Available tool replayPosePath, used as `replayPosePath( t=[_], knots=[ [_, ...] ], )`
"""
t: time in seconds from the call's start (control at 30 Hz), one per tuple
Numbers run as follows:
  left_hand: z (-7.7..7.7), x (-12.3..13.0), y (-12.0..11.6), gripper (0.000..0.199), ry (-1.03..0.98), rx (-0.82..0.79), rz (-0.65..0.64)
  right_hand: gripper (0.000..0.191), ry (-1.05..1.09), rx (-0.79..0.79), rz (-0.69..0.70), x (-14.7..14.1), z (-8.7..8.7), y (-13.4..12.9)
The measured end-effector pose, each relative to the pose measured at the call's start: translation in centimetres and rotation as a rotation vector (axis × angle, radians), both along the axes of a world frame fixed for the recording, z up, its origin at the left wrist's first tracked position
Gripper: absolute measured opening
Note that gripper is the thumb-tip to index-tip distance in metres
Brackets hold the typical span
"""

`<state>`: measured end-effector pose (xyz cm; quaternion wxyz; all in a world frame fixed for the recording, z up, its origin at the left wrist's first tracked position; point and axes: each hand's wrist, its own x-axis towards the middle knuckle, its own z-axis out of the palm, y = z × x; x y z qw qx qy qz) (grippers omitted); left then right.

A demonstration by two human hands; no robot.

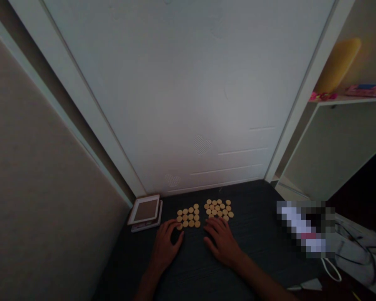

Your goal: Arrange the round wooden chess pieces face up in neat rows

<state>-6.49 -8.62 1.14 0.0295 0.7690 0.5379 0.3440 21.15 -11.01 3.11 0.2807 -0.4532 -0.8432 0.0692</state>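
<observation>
Several small round tan discs lie on the dark tabletop in two groups. The left group of discs (191,217) forms neat rows and columns; the right group of discs (219,207) sits more loosely. My left hand (166,243) rests at the lower left corner of the neat group, its fingertips at the nearest left disc, thumb spread away from the fingers. At the near edge of the loose group is my right hand (223,241), fingers stretched out and thumb apart. Its fingertips partly cover the nearest discs. Neither hand visibly grasps a disc.
A white-framed case (146,210) with a brown panel lies left of the discs. The dark table (257,234) meets a white door-like panel (200,104) at the back. Cables (357,238) and a pixelated pale object (302,228) are at the right, below a shelf (354,100).
</observation>
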Motion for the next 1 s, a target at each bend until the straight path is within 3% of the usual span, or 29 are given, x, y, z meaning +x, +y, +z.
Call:
replayPosePath(
  t=[0.13,0.27,0.4,0.53,0.67,0.77,1.0],
  knots=[
    [0.9,0.4,0.4,0.033,0.022,-0.007,-0.036,0.036,-0.004,0.078,-0.084,3.7,-1.2,0.2],
    [2.9,2.2,3.1,0.029,0.055,-0.07,-0.113,0.035,0.011,0.102,-0.173,7.0,-1.8,0.6],
    [4.7,4.7,6.4,0.028,0.146,-0.144,-0.224,0.039,0.012,0.08,-0.138,6.9,-1.4,0.2],
    [4.2,6.2,7.7,0.031,0.202,-0.171,-0.291,0.048,-0.039,0.001,0.018,5.1,-0.3,-0.6],
    [3.3,6.5,8.0,0.032,0.224,-0.18,-0.3,0.053,-0.072,-0.098,0.092,4.2,0.5,-0.5],
    [3.4,6.7,7.9,0.032,0.228,-0.181,-0.303,0.056,-0.089,-0.123,0.092,3.9,0.6,-0.1],
    [3.9,8.2,4.9,0.037,0.262,-0.103,-0.347,0.051,-0.056,-0.017,-0.053,4.0,-0.8,0.7]
  ],
)
